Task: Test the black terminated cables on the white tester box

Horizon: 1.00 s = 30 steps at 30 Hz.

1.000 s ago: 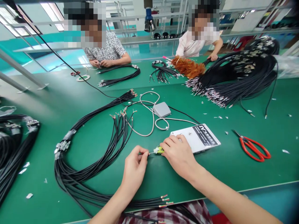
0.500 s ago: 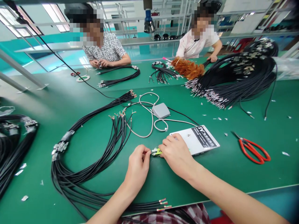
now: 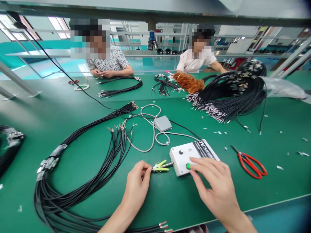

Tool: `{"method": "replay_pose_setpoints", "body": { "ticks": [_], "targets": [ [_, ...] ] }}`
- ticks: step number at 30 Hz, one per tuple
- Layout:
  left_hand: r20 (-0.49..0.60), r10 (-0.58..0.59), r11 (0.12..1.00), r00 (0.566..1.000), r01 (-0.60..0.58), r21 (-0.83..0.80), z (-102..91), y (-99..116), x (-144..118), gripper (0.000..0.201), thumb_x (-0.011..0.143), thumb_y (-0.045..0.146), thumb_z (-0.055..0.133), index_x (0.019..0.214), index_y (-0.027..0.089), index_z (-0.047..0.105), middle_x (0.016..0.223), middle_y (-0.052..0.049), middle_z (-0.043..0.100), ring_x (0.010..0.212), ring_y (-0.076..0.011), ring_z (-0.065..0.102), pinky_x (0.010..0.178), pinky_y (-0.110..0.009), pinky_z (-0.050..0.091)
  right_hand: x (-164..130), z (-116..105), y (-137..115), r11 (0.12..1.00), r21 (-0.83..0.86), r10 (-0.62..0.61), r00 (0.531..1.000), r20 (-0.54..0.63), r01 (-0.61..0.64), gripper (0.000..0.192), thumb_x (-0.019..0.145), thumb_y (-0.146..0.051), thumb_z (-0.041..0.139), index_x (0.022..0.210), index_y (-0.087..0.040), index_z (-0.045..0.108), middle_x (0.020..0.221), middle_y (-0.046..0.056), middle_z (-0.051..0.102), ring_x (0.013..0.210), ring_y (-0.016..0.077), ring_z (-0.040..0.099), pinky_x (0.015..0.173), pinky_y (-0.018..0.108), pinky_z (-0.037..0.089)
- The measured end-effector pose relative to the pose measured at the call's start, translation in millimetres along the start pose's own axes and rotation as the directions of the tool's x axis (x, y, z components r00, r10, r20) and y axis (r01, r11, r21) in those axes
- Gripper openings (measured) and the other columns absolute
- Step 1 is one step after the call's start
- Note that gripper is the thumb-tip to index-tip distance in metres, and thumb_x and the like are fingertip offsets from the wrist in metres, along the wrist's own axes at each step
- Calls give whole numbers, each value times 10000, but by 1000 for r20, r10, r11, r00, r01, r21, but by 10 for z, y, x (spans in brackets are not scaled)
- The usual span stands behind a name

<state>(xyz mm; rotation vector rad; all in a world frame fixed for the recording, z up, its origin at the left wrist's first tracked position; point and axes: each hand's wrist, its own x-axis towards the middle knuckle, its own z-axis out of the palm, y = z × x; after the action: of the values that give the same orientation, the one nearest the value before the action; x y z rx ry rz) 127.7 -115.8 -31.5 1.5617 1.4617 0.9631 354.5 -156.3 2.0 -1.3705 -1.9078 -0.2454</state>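
Note:
My left hand (image 3: 138,179) pinches a thin black cable end, mostly hidden by the fingers. Right at its fingertips is a yellow-green clip (image 3: 160,166), mounted on the metal shaft of a white machine box (image 3: 179,158). The box has a black knob (image 3: 181,151), a green button (image 3: 188,166) and a black label with print. My right hand (image 3: 213,181) lies over the box's near right corner, fingers apart, holding nothing. Its thumb and index finger are at the green button; whether they press it I cannot tell.
Bundled black cables (image 3: 48,187) curve along the left. Red-handled snips (image 3: 251,165) lie at right. A grey pedal (image 3: 162,124) with looped cord sits behind the box. A large cable heap (image 3: 230,94) lies at the back right. Two people sit across the green table (image 3: 194,210).
My right hand has let go of the clip and moved right to the green button. The clip now shows open-ended arms. My left hand still pinches at the clip. The view has tilted up.

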Motion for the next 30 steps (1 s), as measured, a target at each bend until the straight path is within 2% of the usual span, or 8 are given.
{"method": "replay_pose_setpoints", "body": {
  "ticks": [6,10,13,16,19,23,26,30],
  "targets": [
    [10,-40,999,999,40,-36,-8,-2,12,196,842,343,530,707,203,557,629,20,552,542,-148,516,501,-227,350,-390,69,71,998,-27,-49,998,50,51,218,901,-66,538,1030,-220,621,1162,21,728,1146,249,589,971,421,339],
    [-2,-63,998,998,63,-29,-55,-31,-18,200,839,332,525,686,204,532,581,36,517,515,-138,500,487,-220,326,-413,142,127,995,-59,-77,997,22,78,210,879,-81,584,1002,-245,628,1120,-15,745,1154,258,592,1051,464,275],
    [-14,-104,993,994,103,-52,-122,-76,-38,204,851,361,516,711,214,505,471,76,436,424,-125,434,431,-208,272,-391,153,132,997,-46,-62,998,0,62,200,880,-76,588,991,-238,628,1080,-2,757,1119,255,601,1042,470,297],
    [-16,-135,987,991,133,-92,-242,-124,17,212,853,397,512,747,213,502,422,85,449,388,-127,437,429,-213,317,-423,147,78,998,-29,-50,999,-19,50,231,883,-51,565,1035,-212,627,1093,45,751,1134,261,580,1015,467,340],
    [-59,-127,987,990,120,-108,-434,-140,171,229,795,410,570,726,195,534,537,31,557,500,-141,524,512,-236,403,-525,150,25,992,27,-120,992,-35,120,251,872,-43,555,1052,-197,637,1126,70,736,1128,249,584,990,428,382],
    [-95,-110,989,989,99,-110,-656,-36,328,241,737,406,631,693,181,560,606,23,552,537,-128,496,520,-229,385,-611,191,-33,971,136,-196,980,-26,198,223,876,-51,536,1020,-174,654,1118,79,735,1072,211,622,906,343,452],
    [-7,-108,984,994,106,-140,-623,121,231,246,764,407,631,698,181,559,618,12,583,579,-147,564,566,-242,436,-525,207,-151,962,200,-182,983,-31,185,215,880,-44,535,1018,-160,653,1083,81,738,1027,193,634,870,313,473],
    [226,-116,948,967,175,-264,-373,275,-94,252,844,419,582,759,185,538,595,31,575,534,-143,593,566,-243,456,-263,239,-425,957,280,-86,996,15,78,248,910,-83,554,1149,-126,607,1092,91,713,1016,186,624,894,305,464]
  ]
}}
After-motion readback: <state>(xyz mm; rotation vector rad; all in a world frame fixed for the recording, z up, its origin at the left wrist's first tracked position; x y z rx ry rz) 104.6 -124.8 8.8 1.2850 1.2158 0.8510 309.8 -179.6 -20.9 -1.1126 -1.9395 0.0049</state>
